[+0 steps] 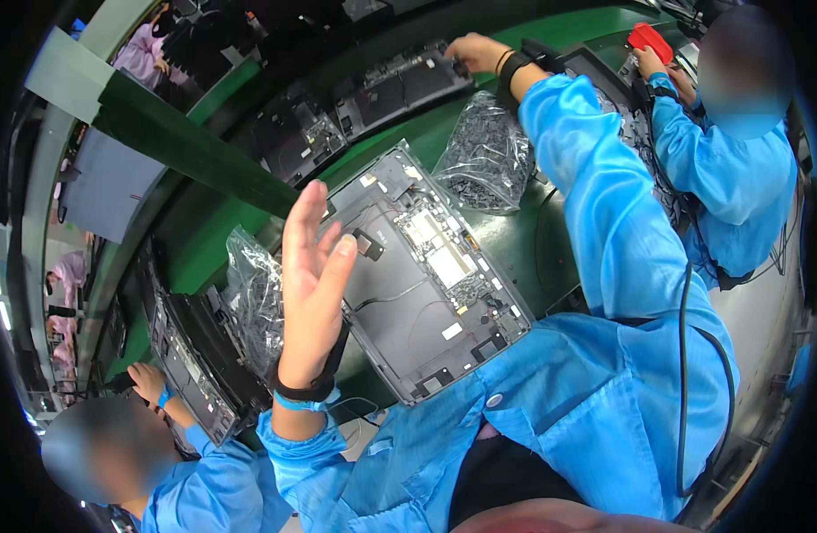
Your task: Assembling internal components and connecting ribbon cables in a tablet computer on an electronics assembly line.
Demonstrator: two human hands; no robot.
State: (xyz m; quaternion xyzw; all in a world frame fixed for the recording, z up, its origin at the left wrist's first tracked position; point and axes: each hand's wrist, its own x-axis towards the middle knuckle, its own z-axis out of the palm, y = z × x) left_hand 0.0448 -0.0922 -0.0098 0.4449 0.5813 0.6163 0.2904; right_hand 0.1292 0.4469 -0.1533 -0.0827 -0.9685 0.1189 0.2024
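An uncovered dark laptop base (395, 333) lies tilted across the bench in front of me, its circuit board, cables and small white labels exposed. Over its left edge is my left hand (309, 275), raised with fingers extended and holding nothing. Beside that thumb tip is a small dark piece (370, 247) with a silvery patch. My right arm stretches to the back, where my right hand (479, 55) has its fingers curled at the right corner of another laptop base (400, 93). A further laptop base (297, 142) lies left of that one.
A clear bag of small black parts (488, 155) stands behind the near base; another clear bag (251, 289) is at left. A green post (195, 147) slants in from upper left. Co-workers sit at both sides; the right one holds a red object (650, 43).
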